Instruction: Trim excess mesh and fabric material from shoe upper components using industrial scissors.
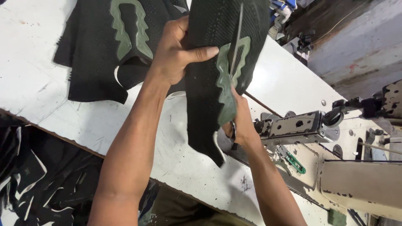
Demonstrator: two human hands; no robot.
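Left fingers [197, 53] pinching black mesh piece [205, 104], scissors [235, 46] in right hand [240, 121]

I see bare white bench [37, 79] open at the left, from the near edge up to the stack of black mesh pieces [104, 50] that blocks the far-left corner. Between my forearms the bench is free too. The sewing machine [335, 167] walls off the right side. The black piece [213, 75] held up hides the space behind it, where scissors [235, 46] jut upward.
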